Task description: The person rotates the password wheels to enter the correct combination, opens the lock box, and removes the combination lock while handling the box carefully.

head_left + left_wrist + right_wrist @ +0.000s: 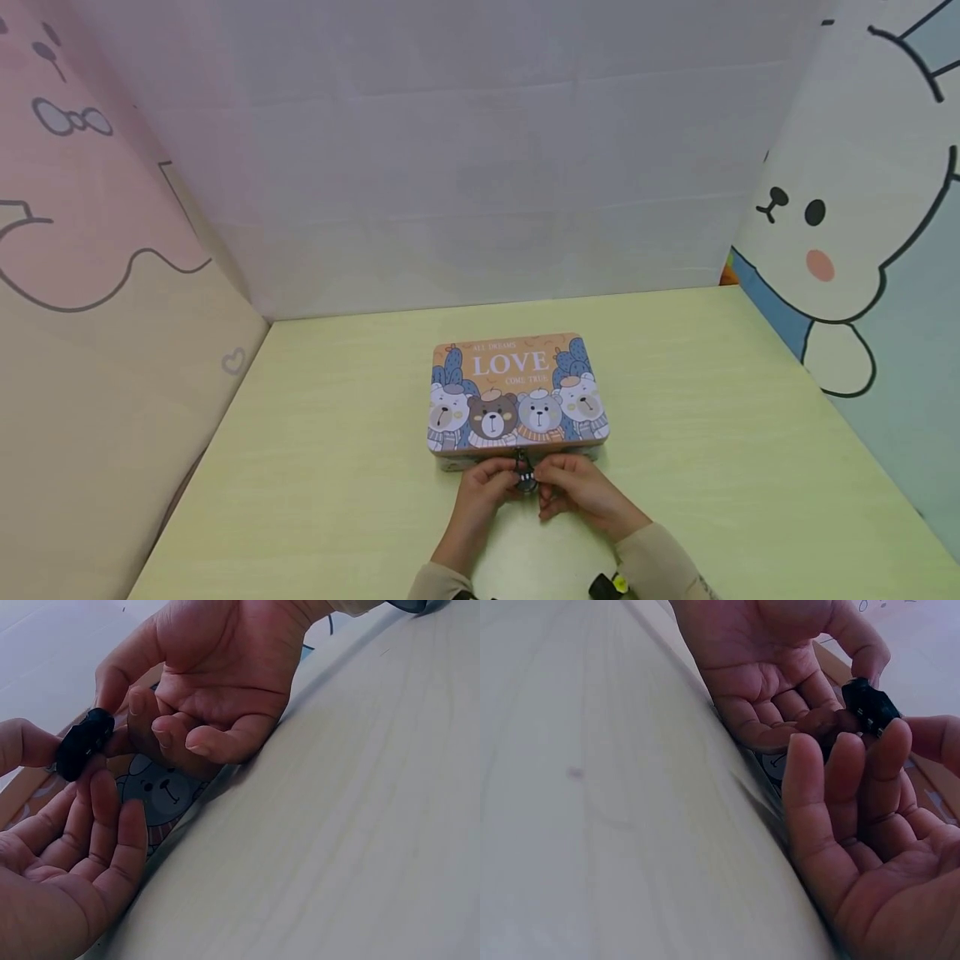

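Sleeves (660,560) bottom centre, then left hand (483,496) and right hand (583,493) pinching the lock (526,477) from opposite sides. Probably to steady it, since it seems hung on the box (517,392).

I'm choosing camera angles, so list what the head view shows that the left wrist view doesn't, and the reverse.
Only the head view: the readable word LOVE on the box, the pink wall at left and the large cartoon face at right.

Only the left wrist view: the left grip and right grip from the palm side.

Both: the small dark object pinched between the two grips, part of the bear-printed box, and the pale table.
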Demonstrator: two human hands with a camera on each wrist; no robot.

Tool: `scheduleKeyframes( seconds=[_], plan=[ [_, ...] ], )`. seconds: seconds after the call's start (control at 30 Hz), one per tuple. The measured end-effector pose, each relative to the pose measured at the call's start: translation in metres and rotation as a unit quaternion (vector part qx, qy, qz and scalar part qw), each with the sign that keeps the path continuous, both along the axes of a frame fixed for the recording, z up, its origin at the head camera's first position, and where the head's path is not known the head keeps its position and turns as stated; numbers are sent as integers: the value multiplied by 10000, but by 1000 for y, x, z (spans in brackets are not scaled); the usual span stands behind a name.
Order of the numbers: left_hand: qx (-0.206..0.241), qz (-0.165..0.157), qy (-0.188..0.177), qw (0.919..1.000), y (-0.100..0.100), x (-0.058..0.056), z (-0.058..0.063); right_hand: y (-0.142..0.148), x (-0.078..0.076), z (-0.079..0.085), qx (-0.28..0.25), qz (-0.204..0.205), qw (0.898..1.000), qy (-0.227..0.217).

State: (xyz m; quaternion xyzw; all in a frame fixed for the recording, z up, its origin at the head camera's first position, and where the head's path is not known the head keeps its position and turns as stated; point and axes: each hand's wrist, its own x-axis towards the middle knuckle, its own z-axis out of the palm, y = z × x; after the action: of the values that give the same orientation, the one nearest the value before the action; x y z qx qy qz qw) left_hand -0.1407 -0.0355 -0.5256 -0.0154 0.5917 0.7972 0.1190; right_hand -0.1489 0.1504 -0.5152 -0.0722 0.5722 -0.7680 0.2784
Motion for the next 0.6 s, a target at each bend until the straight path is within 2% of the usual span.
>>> scheduleKeyframes(
  seconds=[0.6],
  plan=[
    [-112,18,-8,9999,1,1,-2,1,1,0,66,-61,9999,-68]
  ],
)
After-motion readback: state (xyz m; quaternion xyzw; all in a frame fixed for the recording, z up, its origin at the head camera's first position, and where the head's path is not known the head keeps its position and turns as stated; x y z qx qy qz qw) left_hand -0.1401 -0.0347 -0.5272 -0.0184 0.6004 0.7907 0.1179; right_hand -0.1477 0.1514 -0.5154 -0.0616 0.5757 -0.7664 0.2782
